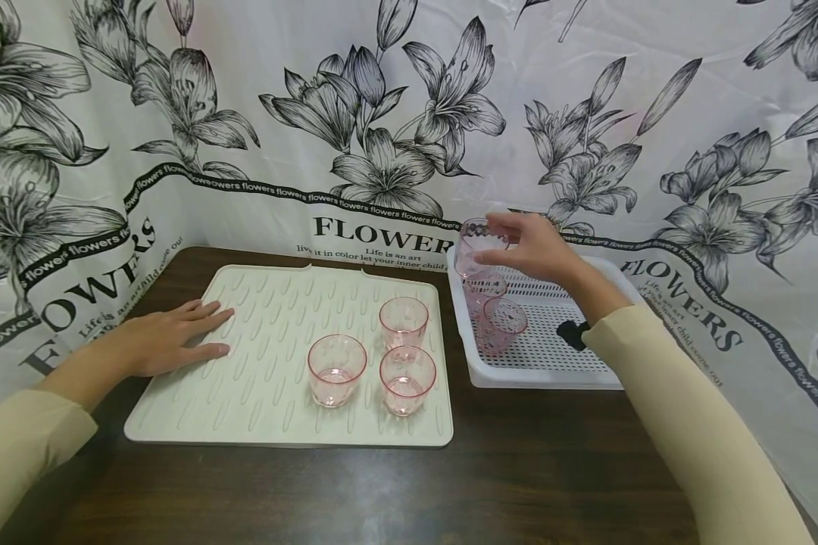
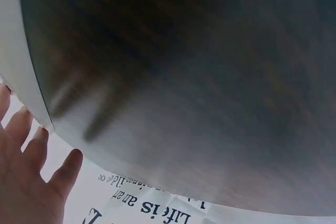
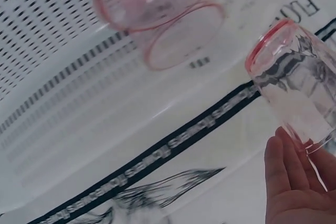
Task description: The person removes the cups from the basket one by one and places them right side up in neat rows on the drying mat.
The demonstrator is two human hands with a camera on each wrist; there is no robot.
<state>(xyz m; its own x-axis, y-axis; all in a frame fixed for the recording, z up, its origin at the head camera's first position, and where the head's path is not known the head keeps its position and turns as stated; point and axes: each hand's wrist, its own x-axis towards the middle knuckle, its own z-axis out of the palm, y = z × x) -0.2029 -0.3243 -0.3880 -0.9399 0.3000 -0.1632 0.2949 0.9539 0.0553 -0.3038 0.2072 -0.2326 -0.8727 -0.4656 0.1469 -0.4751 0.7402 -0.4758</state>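
My right hand (image 1: 533, 246) pinches a clear pink-rimmed drinking glass (image 1: 473, 253) over the back left corner of a white slatted basket (image 1: 545, 380). In the right wrist view the fingertips lie against one end of that glass (image 3: 296, 85). Two similar glasses stand in the left side of the basket, a nearer glass (image 1: 503, 324) and one behind it (image 1: 480, 288). My left hand (image 1: 167, 339) rests with spread fingers on the left edge of a cream draining mat (image 1: 259, 356). Three glasses stand on the mat's right half: a left glass (image 1: 336, 371), a back glass (image 1: 404, 322) and a front glass (image 1: 407, 381).
A dark wooden table (image 1: 327, 492) lies under the mat and basket. A white cloth (image 1: 245, 219) printed with flowers and lettering hangs close behind both. A small black thing (image 1: 571, 334) shows over the basket beside the right sleeve (image 1: 682, 409).
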